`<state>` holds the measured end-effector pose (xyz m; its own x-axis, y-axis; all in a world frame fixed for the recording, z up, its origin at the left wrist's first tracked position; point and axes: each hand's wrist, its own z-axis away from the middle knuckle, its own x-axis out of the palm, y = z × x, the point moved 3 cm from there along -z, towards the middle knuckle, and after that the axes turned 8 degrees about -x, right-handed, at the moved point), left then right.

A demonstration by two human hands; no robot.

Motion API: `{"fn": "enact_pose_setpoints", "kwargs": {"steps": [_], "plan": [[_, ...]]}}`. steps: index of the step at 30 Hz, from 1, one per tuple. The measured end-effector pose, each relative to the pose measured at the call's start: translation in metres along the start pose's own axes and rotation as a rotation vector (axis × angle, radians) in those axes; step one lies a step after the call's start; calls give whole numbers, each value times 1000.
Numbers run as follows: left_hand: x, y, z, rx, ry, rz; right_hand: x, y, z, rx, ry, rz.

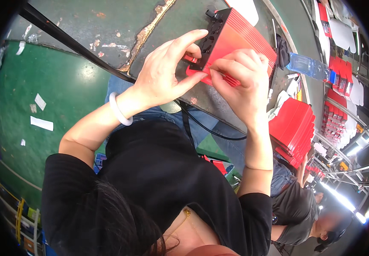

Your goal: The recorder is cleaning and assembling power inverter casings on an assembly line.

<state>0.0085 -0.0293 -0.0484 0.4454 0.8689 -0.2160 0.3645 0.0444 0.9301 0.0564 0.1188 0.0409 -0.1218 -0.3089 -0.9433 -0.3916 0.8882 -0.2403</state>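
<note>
A box-shaped device with a red ribbed metal case (240,34) and a black end panel (215,40) rests on the worn workbench (150,13). My left hand (165,64) is open at the panel, forefinger and thumb spread wide, the other fingers curled by a small red part (190,58). Its thumb tip reaches the panel's near corner. Over the near side of the case, my right hand (244,70) is closed in a pinch, fingertips at that same corner. Whatever it pinches is too small or too hidden to make out.
Right of the device lie a dark cloth (282,51) and a clear plastic bottle (308,66). A stack of red ribbed cases (293,128) stands nearer, by a seated person (297,205). A black cable (212,131) hangs at the bench edge; a black bar (73,40) crosses at left.
</note>
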Motion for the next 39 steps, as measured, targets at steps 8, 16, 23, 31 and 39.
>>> {"fn": "enact_pose_setpoints", "kwargs": {"steps": [8,16,23,31,39], "plan": [[1,0,-2,4,9,26,-6,0,-5,-60,-65,-1],[0,2,-3,-20,31,57,-9,-6,-14,-120,-161,98],[1,0,-3,0,25,52,-11,-8,-19,-129,-214,106],[1,1,-3,-11,29,59,-13,-9,-23,-133,-269,125],[2,3,-5,13,7,52,-15,-10,-23,-164,-235,132]]}}
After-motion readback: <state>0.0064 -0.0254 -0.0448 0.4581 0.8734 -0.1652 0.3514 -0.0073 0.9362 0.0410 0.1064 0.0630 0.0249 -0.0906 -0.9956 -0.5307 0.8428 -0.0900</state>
